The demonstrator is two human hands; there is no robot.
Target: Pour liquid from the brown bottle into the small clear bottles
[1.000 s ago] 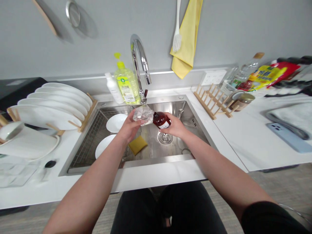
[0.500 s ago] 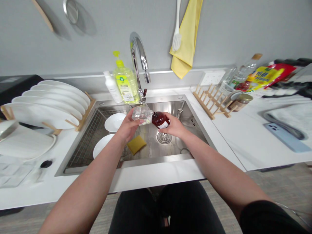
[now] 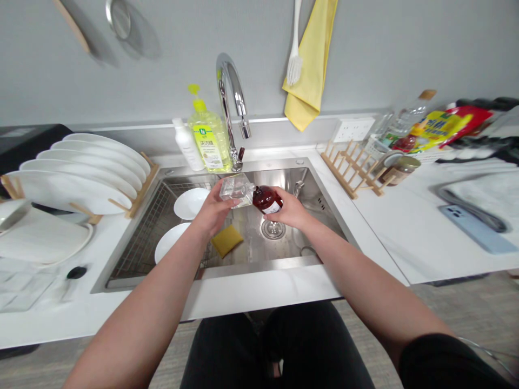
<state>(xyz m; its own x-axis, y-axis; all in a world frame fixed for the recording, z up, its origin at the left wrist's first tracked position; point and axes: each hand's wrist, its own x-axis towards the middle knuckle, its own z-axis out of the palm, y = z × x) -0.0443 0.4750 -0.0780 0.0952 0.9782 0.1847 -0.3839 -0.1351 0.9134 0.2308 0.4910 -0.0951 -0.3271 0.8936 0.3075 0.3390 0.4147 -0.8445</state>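
Over the sink (image 3: 259, 263), my left hand (image 3: 213, 212) is closed around a clear, boxy, see-through container (image 3: 235, 190). My right hand (image 3: 288, 209) grips a dark red-brown bottle (image 3: 265, 199) with a white label, tilted so its neck points left. The bottle's mouth meets or sits just at the container's right side; I cannot tell whether liquid is flowing. Below them a yellow sponge (image 3: 227, 241) lies on the sink floor, beside the drain (image 3: 273, 229). Two white dishes, an upper one (image 3: 190, 203) and a lower one (image 3: 172, 240), partly hidden by my arm, rest at the left.
Behind the sink rise a faucet (image 3: 231, 97), a dish soap bottle (image 3: 210, 138) and a white bottle (image 3: 188, 145). White plates (image 3: 77, 183) stand in a wooden rack at left, near a white pitcher (image 3: 44, 235). An empty wooden rack (image 3: 352, 167) and a phone (image 3: 478, 229) are at right.
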